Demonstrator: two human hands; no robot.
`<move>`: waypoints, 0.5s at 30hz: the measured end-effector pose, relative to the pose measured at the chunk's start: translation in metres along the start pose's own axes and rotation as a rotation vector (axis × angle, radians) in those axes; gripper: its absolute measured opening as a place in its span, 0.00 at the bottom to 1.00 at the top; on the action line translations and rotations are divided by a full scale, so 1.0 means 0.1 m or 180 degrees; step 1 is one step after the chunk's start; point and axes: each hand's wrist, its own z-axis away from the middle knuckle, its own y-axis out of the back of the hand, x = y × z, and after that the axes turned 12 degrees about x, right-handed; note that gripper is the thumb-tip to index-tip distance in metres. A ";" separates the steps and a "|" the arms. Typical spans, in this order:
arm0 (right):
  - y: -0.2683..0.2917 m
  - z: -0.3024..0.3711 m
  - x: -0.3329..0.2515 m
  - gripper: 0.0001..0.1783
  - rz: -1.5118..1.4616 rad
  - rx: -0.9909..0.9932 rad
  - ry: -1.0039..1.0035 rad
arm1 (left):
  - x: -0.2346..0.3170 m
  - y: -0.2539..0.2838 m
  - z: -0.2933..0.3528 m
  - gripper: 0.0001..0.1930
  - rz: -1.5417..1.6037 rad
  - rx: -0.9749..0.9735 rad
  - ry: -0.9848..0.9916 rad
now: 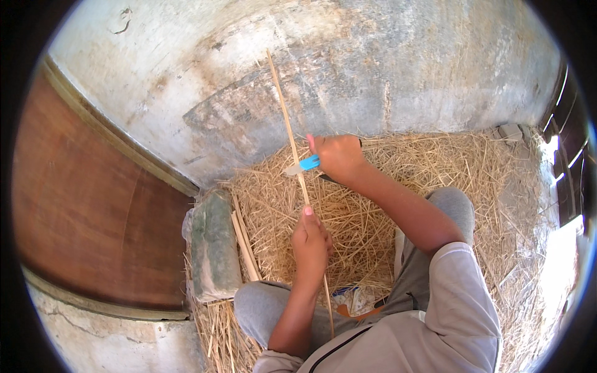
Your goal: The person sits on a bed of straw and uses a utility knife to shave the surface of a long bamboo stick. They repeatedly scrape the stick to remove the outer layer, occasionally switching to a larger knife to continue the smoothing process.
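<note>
A long, thin bamboo strip (283,105) runs from near my lap up toward the wall, tilted slightly left at its far end. My left hand (311,245) is closed around its lower part, thumb lying along the strip. In my right hand (339,158) is a knife (309,163) with a blue handle, gripped in a fist with the thumb raised. Its short blade meets the strip a little beyond my left hand. The fingers of my right hand are mostly hidden behind its back.
Straw-like shavings (435,155) cover the floor around my crossed legs. To the left lie a greenish-grey block (214,242) and several split sticks (245,245). A brown wooden door (99,205) stands at the left, and a stained wall (404,68) rises ahead.
</note>
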 end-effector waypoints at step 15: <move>-0.19 -0.02 0.55 0.10 -0.1125 -0.0414 -0.2047 | -0.02 0.13 0.03 0.16 0.0230 -0.0572 0.0281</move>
